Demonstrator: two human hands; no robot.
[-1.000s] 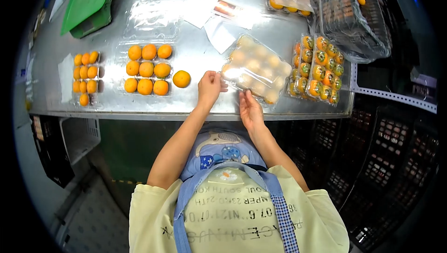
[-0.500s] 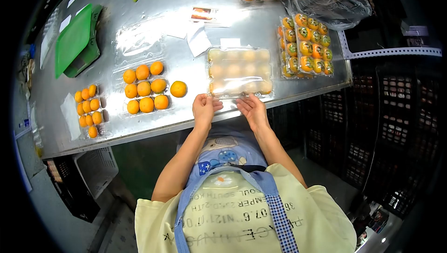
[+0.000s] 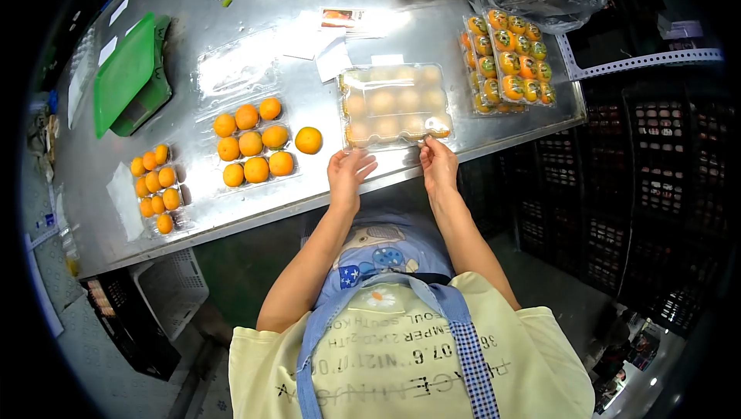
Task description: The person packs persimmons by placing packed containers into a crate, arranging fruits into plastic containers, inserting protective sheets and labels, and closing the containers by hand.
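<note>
- Pack (image 3: 394, 103): flat on the table (image 3: 432, 33), near its front edge, directly before both hands.
- Handling (judged): moderately heavy with fruit; thin plastic shell, flexible, smooth and likely slippery; contents bruise under pressure.
- Hold points: rim at both front corners, or base supported from opposite sides; avoid pressing the lid.
- Left hand (image 3: 350, 174): fingers loosely apart at the front rim; contact unclear.
- Right hand (image 3: 439, 163): thumb and fingertips at the front right corner; cannot tell whether they pinch.
- Left: loose fruit (image 3: 309, 140), then an open tray (image 3: 235, 72).
- Behind: paper (image 3: 333, 59) obstructs rearward sliding.
- Right: full packs (image 3: 509, 64) limit sideways travel.
</note>
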